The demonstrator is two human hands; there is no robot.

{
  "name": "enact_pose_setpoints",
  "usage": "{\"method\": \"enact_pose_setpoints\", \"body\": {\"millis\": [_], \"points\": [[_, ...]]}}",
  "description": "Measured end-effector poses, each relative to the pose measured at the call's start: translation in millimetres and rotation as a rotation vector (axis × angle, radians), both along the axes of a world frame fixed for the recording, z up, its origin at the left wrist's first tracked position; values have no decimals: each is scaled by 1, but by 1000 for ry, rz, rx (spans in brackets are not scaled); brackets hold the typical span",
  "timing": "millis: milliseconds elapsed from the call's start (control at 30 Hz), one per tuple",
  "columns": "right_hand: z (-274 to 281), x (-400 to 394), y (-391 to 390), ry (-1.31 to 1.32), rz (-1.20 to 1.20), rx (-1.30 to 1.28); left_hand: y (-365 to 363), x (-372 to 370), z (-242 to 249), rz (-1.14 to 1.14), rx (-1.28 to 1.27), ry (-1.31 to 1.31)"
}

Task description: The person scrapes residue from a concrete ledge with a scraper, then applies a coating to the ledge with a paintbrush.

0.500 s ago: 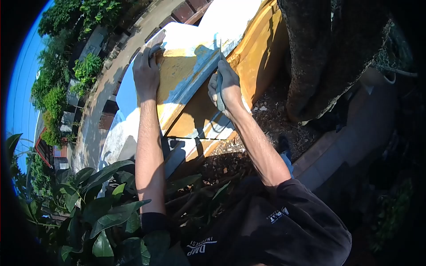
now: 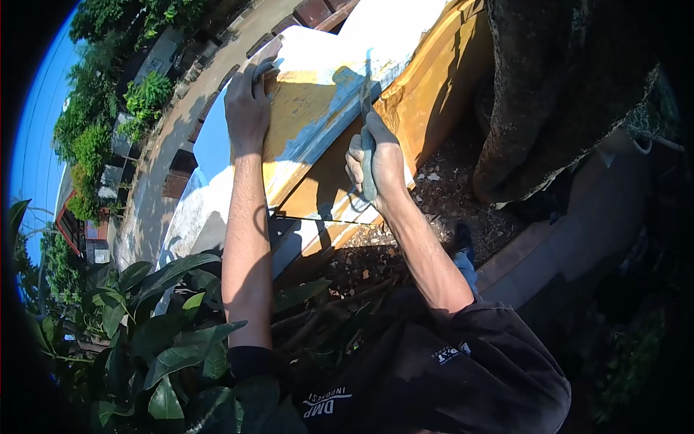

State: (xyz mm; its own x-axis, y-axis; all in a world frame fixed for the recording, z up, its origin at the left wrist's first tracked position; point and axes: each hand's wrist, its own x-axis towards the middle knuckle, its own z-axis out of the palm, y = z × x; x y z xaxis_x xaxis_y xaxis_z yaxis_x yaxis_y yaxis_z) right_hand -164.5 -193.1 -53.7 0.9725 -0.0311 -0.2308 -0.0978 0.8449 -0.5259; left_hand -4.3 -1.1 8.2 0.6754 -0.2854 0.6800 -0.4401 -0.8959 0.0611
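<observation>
In bright sun stands a wall-like structure with worn yellow, white and blue paint (image 2: 307, 101). My right hand (image 2: 379, 159) is wrapped round the handle of a thin-bladed tool (image 2: 368, 148), whose blade points up along the edge of the painted face. Further left, my left hand (image 2: 248, 108) rests on the top of the structure, its fingers bent around something small and greyish that I cannot make out. A shadow of the hand and tool falls on the painted surface.
A thick tree trunk (image 2: 531, 94) rises at the right. Green leaves (image 2: 173, 354) crowd the lower left. Leaf litter (image 2: 434, 195) covers the ground below, beside a paved ledge (image 2: 535, 260). A road (image 2: 155, 159) runs behind the structure.
My right hand has shifted slightly down and right, and more of the tool's blade shows. The view has also shifted a little; my left hand stays on the structure.
</observation>
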Motion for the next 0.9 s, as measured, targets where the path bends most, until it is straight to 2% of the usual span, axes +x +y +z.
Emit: {"method": "enact_pose_setpoints", "body": {"millis": [133, 400, 633, 767, 900], "points": [[-3, 2, 23, -113, -138, -194, 0, -2, 1, 4, 10, -6], [-15, 17, 40, -60, -267, -509, 0, -3, 1, 5, 12, -1], [-14, 15, 38, -56, -237, -511, -2, -3, 2, -18, 7, -16], [-10, 24, 25, -69, -281, -406, -1, -3, 1, -5, 15, -14], [-17, 11, 21, -76, -167, -504, -2, 0, 1, -12, 15, -14]]}}
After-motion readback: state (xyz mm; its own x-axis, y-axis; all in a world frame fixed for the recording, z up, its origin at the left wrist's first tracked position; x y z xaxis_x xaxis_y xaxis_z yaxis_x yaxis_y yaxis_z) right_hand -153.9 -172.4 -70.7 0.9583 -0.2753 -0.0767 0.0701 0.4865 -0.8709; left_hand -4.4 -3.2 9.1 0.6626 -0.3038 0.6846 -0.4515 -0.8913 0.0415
